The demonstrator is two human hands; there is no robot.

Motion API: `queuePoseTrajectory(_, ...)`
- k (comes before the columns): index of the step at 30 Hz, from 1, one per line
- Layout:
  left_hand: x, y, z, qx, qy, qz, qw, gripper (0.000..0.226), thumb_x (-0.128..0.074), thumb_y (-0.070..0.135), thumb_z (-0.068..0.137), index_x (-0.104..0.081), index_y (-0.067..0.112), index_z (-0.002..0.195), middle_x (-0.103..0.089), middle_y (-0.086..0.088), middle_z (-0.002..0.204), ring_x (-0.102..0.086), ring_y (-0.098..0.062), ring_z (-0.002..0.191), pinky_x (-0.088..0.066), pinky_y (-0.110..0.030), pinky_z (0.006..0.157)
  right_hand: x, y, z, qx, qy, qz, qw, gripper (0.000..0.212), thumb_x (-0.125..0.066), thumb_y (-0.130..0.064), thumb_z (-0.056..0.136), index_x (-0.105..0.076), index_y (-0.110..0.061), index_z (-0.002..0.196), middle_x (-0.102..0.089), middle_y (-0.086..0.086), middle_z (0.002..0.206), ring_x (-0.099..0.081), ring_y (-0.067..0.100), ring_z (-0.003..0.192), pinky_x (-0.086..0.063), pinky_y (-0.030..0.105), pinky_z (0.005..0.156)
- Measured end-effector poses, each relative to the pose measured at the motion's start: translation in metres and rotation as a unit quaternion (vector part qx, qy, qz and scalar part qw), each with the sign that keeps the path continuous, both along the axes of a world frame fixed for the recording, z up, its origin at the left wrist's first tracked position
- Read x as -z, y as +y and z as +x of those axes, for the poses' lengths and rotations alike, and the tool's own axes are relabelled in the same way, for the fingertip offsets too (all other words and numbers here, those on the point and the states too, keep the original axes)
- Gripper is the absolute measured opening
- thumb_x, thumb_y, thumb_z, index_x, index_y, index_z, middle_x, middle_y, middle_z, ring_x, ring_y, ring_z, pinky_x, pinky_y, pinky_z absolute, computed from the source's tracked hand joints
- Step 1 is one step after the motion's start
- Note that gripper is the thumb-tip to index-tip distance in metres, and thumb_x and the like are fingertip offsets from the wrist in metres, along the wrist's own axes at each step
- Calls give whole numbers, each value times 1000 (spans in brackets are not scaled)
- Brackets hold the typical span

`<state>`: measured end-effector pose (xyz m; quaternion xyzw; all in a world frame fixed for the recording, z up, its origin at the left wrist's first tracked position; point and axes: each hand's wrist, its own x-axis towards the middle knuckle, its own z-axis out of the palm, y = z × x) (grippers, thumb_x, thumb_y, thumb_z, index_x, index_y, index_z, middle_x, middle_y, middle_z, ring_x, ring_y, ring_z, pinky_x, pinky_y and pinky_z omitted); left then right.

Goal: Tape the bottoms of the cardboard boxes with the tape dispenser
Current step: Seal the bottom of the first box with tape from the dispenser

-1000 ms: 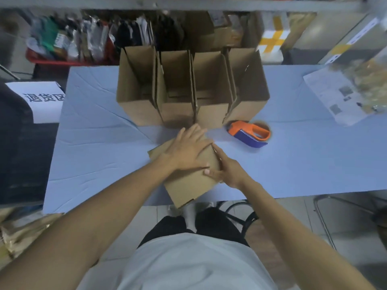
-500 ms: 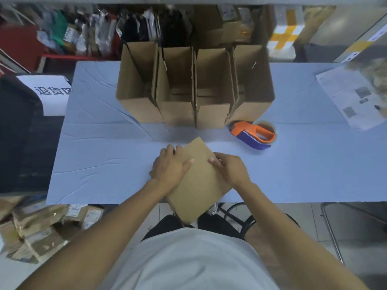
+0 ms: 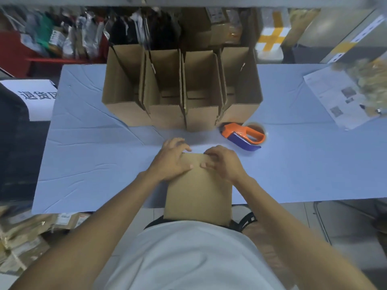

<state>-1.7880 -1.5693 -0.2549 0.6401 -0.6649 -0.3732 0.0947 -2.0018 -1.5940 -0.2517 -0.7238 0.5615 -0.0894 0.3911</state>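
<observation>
Right now both hands are on a flat, folded cardboard box (image 3: 199, 191) that lies at the near edge of the blue tabletop (image 3: 94, 164), its near end sticking out past the edge toward the person's white shirt. The left hand (image 3: 170, 162) grips the far left corner, fingers curled over the far edge and thumb laid across the top face. The right hand (image 3: 223, 163) holds the far right corner the same way, fingers bent over the edge, thumb on top; the two thumbs nearly meet.

At about 1 o'clock from the hands, close by but not touching them, the orange and purple tape dispenser (image 3: 244, 136) lies on its side on the tabletop. At 12 o'clock, farther back, four open cardboard boxes (image 3: 182, 91) stand in a row, pressed side by side, the dispenser just beside the rightmost one. At 2 o'clock, well apart, a printed paper sheet (image 3: 335, 97) rests near the tabletop's right end. At 10 o'clock, off the tabletop's left edge, sits a white sign (image 3: 35, 97) with dark characters.
</observation>
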Motion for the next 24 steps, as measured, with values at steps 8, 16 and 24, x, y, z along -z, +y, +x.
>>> queuePoseTrajectory(8,-5,-21,-16,28,28,0,999,48,-75,37,78,-62,29,123,-60,9,119,-56,-18,111,-44,-42,97,-2,5,4,52,81,-59,994,41,-73,-40,83,-67,-18,117,-58,6,112,-45,29,105,-43,41,84)
queuePoseTrajectory(16,-6,-23,-11,24,25,14,999,48,-76,38,78,-62,28,122,-61,9,115,-56,-17,108,-45,-41,93,-6,-18,5,57,140,-2,988,59,-82,-51,70,-63,-12,110,-54,10,107,-40,30,106,-39,35,73)
queuePoseTrajectory(24,-5,-25,-2,11,52,15,998,40,-76,31,79,-66,23,117,-63,9,110,-58,-16,103,-47,-39,90,-11,-39,6,-11,62,76,995,44,-82,-40,75,-72,-13,109,-67,8,104,-54,35,106,-49,40,84)
